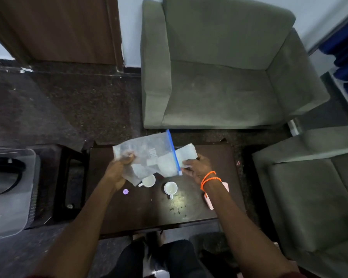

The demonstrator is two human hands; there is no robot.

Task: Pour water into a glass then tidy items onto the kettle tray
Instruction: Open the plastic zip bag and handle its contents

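Hands meet at the centre of the frame over a dark, glossy counter [149,213], both clamped on a clear plastic zip bag [149,153] held above it. The left hand [119,169] pinches the bag's lower left corner between thumb and fingers; the right hand [197,167], with orange thread bands [209,178] at the wrist, grips the end with the blue zip strip [174,152]. The strip runs from upper left to lower right, nearly upright in the picture, and the bag's long axis lies roughly left to right. Pale, flat contents show through the crinkled film, and a white sheet or pouch [187,152] sticks out past the zip; what it is cannot be made out, nor can the blurred print on the bag.

Below the bag two small white cups stand apart on the counter. The left cup [148,181] is partly covered by the bag's hanging corner, its handle pointing left; the right cup [170,188] has its handle pointing down the frame. A small round lilac thing [125,191] lies left of them. A pink flat object [215,197] is mostly hidden behind the right forearm. A bright reflection with dark specks marks the counter surface at lower centre.

Green fabric armchairs [219,77] fill the upper right and right edge, the latter cut off. At the left edge, a clear, rounded plastic item [10,189] is cropped.
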